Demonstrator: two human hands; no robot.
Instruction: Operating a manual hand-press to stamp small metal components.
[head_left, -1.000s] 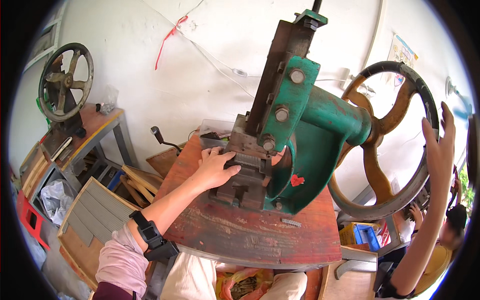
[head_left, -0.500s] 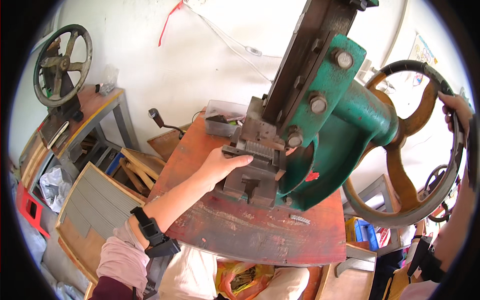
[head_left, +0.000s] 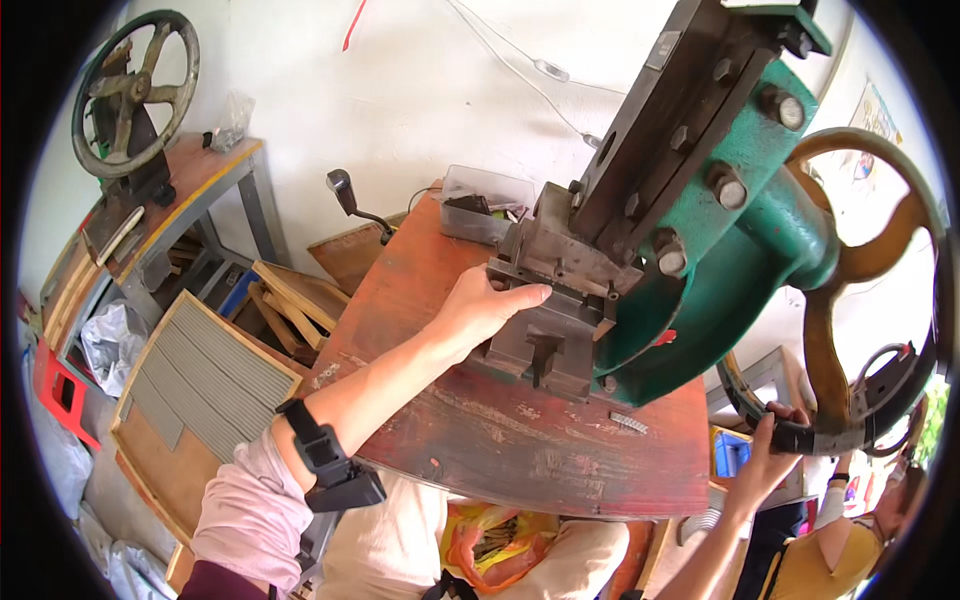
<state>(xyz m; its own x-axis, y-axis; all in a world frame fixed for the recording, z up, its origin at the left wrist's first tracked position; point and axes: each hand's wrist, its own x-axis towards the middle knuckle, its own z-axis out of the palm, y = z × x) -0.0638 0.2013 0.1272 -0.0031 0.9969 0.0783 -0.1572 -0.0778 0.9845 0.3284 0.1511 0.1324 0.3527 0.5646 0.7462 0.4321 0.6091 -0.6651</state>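
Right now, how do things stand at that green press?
Left hand on metal block. Right hand gripping big wheel. Small metal strip on table, untouched.

The worktop (head_left: 450,450) is carrying a press (head_left: 725,290) right of the left grip (head_left: 490,305), a bin (head_left: 478,222) beyond, a strip (head_left: 628,423) nearer.

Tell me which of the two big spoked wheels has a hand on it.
The brown-spoked wheel on the green press: the right hand grips its lower rim. The grey-spoked wheel at far left is untouched.
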